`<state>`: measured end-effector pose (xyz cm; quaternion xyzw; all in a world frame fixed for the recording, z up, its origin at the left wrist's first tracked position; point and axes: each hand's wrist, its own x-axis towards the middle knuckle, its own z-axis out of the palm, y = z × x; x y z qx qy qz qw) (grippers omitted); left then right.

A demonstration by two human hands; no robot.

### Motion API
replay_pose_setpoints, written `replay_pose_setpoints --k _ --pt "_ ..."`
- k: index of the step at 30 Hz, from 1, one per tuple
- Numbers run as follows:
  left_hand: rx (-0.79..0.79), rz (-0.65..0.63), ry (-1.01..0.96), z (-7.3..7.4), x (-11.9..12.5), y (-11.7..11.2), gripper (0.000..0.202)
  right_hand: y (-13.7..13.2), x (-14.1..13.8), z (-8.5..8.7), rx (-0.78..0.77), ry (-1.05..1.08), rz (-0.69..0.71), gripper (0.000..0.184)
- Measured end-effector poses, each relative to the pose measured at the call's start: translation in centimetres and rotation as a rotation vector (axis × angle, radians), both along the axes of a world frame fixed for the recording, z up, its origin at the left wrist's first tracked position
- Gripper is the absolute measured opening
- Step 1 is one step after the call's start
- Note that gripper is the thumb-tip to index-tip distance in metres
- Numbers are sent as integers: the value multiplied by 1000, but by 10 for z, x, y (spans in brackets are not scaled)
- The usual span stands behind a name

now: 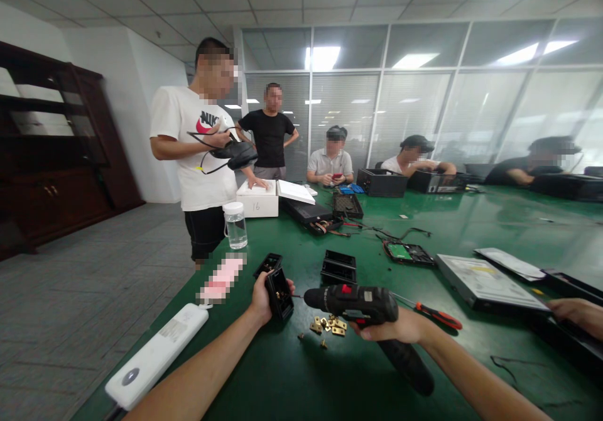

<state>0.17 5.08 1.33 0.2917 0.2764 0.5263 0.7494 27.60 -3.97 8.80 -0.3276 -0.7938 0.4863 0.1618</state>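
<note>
My left hand (260, 298) is closed around a small black plastic housing (284, 308), tilted up on its edge, with brass-coloured parts inside. A black cordless drill (372, 303) is gripped in my right hand (398, 327). Its thin bit points left at the housing's open side; whether the tip touches a screw is too small to tell. On the green table below the drill lies a loose pile of small brass pieces (338, 330). One similar black housing (271, 265) lies behind my left hand, and black open cases (339, 266) sit behind the drill.
An orange-and-black screwdriver (439, 316) and a metal drive (485, 283) lie to the right, where another person's hand (577, 317) reaches in. A white power strip (157, 355) runs along the left table edge, near a water bottle (235, 227). Several people are around the table.
</note>
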Motion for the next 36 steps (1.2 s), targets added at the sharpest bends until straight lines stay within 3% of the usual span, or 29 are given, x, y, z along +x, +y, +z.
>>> replay_pose_setpoints --k 15,27,36 --pt "14 5 24 -1 0 0 47 -1 -1 1 -15 -8 -19 29" --pt "-21 2 12 6 1 -4 44 -1 0 0 -11 -33 -21 32" --pt "11 0 11 0 0 -1 43 -1 -1 0 -13 -21 -22 27"
